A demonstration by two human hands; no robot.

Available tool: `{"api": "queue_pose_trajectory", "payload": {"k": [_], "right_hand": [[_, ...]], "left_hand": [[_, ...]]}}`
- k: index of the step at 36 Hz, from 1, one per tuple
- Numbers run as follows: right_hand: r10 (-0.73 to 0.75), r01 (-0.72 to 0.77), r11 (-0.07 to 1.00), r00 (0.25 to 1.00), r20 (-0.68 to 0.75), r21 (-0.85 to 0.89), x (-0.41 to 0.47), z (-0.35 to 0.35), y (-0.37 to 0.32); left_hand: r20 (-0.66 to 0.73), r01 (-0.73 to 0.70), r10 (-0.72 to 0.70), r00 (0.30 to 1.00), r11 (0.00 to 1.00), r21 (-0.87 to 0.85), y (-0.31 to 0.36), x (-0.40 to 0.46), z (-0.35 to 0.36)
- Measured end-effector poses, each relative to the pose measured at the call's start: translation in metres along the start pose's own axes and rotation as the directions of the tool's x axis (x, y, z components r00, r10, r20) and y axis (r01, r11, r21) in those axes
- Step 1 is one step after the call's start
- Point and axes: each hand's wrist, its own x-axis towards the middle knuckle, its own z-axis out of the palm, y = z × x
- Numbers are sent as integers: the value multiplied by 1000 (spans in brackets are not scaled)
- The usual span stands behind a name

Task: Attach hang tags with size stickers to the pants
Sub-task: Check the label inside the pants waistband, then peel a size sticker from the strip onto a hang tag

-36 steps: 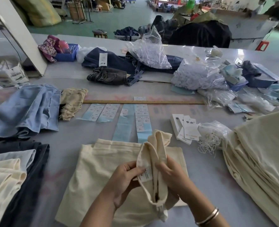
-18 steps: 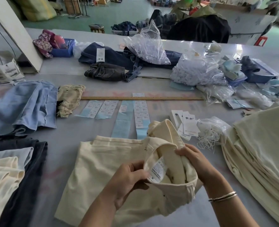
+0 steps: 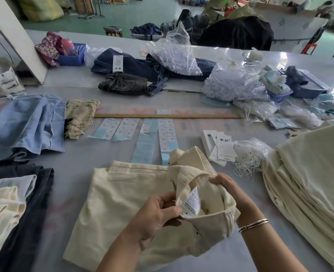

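Observation:
Folded cream pants (image 3: 123,199) lie in front of me on the grey table, waistband turned open toward me. My left hand (image 3: 156,214) pinches the white care label (image 3: 191,203) sewn inside the waistband. My right hand (image 3: 228,189) grips the waistband's far right side and holds it open. White hang tags (image 3: 224,146) lie in a small pile beyond the pants, next to a bag of white strings (image 3: 248,156). Strips of size stickers (image 3: 166,134) on blue backing lie in a row farther back.
A tall stack of cream pants (image 3: 309,173) fills the right side. Folded cream and dark garments (image 3: 15,213) sit at the left, blue ones (image 3: 24,124) behind. A wooden ruler (image 3: 162,116) crosses the table; jeans (image 3: 128,83) and plastic bags (image 3: 230,85) lie beyond.
The waistband, earlier bunched upright between both hands, has been spread open. My right hand moved right along its rim, and the care label inside now faces me.

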Motion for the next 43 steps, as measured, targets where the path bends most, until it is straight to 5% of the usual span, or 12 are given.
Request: {"api": "queue_pose_trajectory", "payload": {"k": [8, 14, 18, 21, 24, 26, 28, 30, 33, 36, 38, 43], "right_hand": [[34, -35, 998, 999, 13, 59, 1, -7, 8], [232, -239, 940, 971, 56, 245, -2, -45, 25], [194, -148, 961, 963, -189, 231, 7, -100, 48], [180, -142, 979, 938, -296, 146, 8, -140, 69], [229, -287, 950, 905, -359, -119, 14, -175, 90], [242, -366, 885, 889, -389, -286, 18, -189, 98], [298, -463, 789, 864, -407, -405, 19, -194, 98], [271, -508, 685, 843, -465, -522, 28, -197, 94], [-140, -384, 575, 824, -549, -723, 52, -188, 76], [-424, -158, 523, 804, -416, -838, 76, -160, 48], [-471, -59, 439, 835, -285, -897, 96, -143, 34], [-371, -21, 200, 924, -96, -980, 145, -123, 13]], "left_hand": [[16, -9, 9, 1000, 1000, -19, -1, 5, 4], [156, -2, 3, 988, 1000, -10, -12, 33, 29], [140, 85, -126, 982, 959, 269, -41, 67, 25], [-48, 118, -111, 993, 805, 582, -66, 91, 9], [-117, 97, 42, 992, 328, 940, -88, 110, -12], [-104, 95, 87, 991, 99, 990, -98, 121, -26], [-109, 110, 60, 992, -9, 994, -105, 131, -40], [-136, 137, 27, 990, -63, 989, -113, 139, -53], [-155, 156, 16, 988, -79, 985, -128, 145, -62], [-171, 173, 36, 985, -80, 982, -135, 148, -65], [-140, 156, 166, 976, -85, 984, -132, 146, -64], [-94, 102, 188, 978, -35, 994, -132, 147, -64]]}}
